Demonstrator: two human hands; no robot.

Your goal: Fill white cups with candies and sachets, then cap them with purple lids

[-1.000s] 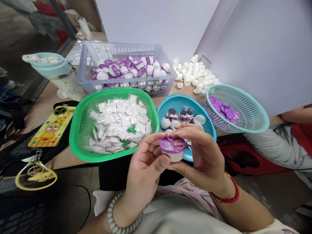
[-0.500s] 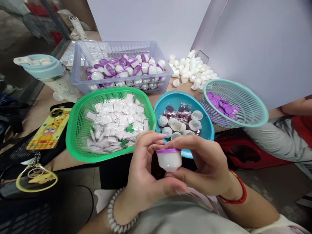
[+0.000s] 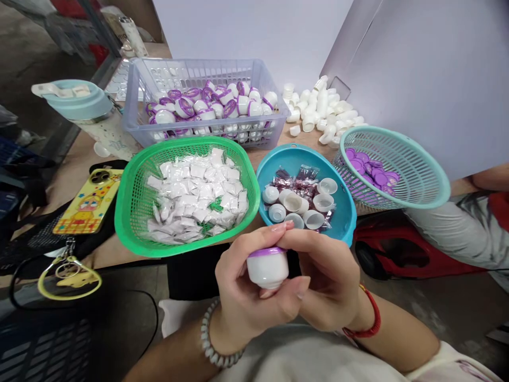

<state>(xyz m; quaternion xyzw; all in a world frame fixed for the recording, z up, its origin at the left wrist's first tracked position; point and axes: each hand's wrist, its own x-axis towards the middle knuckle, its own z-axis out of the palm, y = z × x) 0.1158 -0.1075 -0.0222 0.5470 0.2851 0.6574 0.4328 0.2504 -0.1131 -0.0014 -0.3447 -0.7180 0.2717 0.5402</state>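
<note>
Fingers of your left hand point(image 3: 251, 303) and right hand point(image 3: 333, 281) hold a white pot point(image 3: 268, 270) between them, on your side of the blue bowl point(image 3: 342, 204); you seem to be seating its purple lid point(image 3: 267, 251), and the next squeeze likely calls for even pressure

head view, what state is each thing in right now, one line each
Held cup, upright, capped
Left hand, curled around the cup
Right hand, fingers bent around the cup
Crate, holding many capped cups
Green basket, holding wrapped white packets
Blue bowl, holding uncapped cups and dark packets
Teal basket, holding purple lids
White cups, loosely piled
Phone, back up
Tumbler, capped
</note>
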